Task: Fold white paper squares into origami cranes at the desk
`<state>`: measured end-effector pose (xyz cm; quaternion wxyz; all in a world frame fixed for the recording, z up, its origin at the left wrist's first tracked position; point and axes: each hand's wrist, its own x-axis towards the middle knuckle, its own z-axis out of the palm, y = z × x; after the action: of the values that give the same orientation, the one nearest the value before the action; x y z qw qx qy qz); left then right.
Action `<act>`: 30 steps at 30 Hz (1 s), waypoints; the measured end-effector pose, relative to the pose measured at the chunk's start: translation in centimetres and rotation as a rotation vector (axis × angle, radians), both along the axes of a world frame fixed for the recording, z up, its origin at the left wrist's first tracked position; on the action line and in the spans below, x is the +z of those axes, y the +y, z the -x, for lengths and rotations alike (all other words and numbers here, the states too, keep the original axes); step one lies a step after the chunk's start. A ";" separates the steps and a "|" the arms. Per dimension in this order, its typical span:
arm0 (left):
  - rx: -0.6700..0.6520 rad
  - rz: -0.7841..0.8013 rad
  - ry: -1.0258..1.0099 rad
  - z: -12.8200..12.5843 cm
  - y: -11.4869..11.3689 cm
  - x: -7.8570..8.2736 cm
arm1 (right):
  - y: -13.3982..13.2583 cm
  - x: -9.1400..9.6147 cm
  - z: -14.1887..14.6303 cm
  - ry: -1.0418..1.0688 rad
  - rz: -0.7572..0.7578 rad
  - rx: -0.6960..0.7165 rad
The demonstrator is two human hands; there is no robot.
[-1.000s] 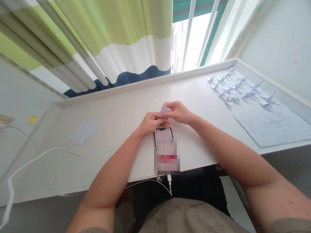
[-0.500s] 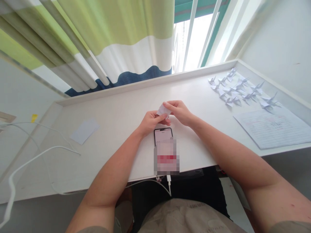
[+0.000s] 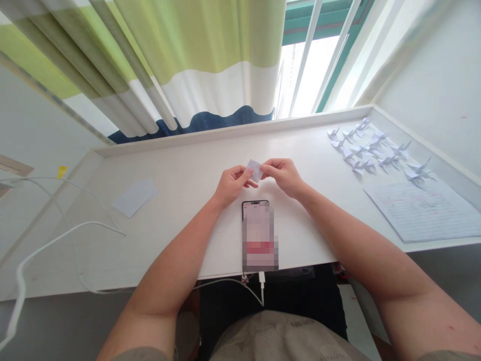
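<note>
The left hand point(image 3: 233, 185) and right hand point(image 3: 283, 176) came together at the fingertips, pinching a small folded white paper piece point(image 3: 255, 170) between them, held up off the white bench point(image 3: 180, 168) above a black smartphone point(image 3: 255, 206) at six o'clock. White paper cranes point(image 3: 370, 148) stood at two o'clock beside a lined paper sheet point(image 3: 421, 213); a pale paper slip point(image 3: 135, 197) lay at nine o'clock.
</note>
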<state>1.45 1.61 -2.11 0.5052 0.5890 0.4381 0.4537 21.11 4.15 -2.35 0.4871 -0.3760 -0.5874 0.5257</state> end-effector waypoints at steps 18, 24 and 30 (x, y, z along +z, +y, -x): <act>0.110 -0.207 0.081 -0.4 -0.3 -0.1 | -0.2 0.6 0.4 0.058 -0.006 0.068; 0.117 -0.232 0.095 -0.5 -0.3 -0.4 | -0.2 0.5 0.4 0.044 -0.028 0.019; 0.104 -0.237 0.080 -0.6 -0.2 -0.7 | -0.3 0.5 0.6 0.038 -0.023 -0.005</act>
<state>2.08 1.38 -2.86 0.3901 0.6385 0.4313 0.5042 20.51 3.89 -1.84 0.5038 -0.3617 -0.5831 0.5247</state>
